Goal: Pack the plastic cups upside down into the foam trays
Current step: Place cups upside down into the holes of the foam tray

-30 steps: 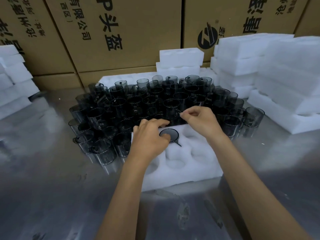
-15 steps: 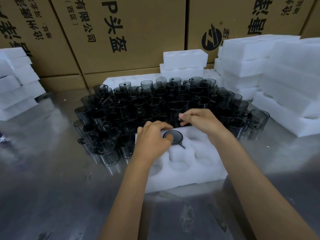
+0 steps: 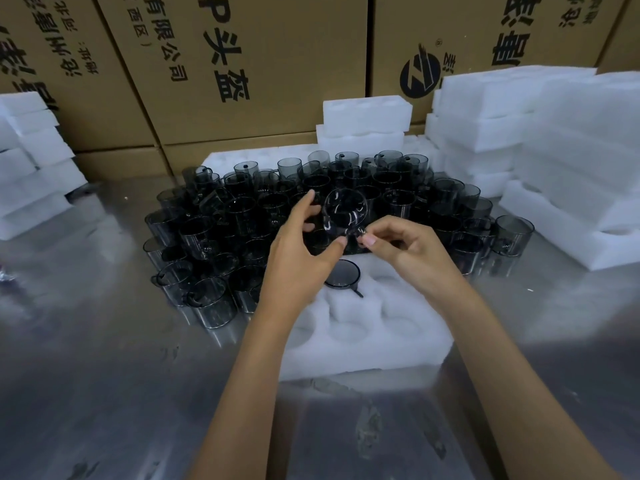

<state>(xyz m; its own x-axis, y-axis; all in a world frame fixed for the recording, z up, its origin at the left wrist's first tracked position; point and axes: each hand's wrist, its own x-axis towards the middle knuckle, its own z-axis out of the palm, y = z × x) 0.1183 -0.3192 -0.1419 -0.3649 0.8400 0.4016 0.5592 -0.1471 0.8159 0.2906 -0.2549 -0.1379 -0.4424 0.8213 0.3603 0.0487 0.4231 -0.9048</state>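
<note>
Smoked grey plastic cups (image 3: pixel 346 209) crowd the middle of a steel counter (image 3: pixel 104 375), and one of them is held up at centre frame above the rest. The left hand (image 3: pixel 301 261) cradles this raised cup with fingers and thumb curled round its side, while the right hand (image 3: pixel 412 247) pinches the handle at its lower edge. Just below the hands lies a white foam tray (image 3: pixel 398 327) with round pockets; one packed cup (image 3: pixel 341 273) sits upside down in a pocket at the tray's far edge, its dark base showing. More foam trays (image 3: pixel 554 140) are stacked at the right, centre back and left of the frame. Brown cartons (image 3: pixel 277 64) fill the top of the frame, printed in black Chinese characters including "头盔" and "有限公司", beside a round black logo.
</note>
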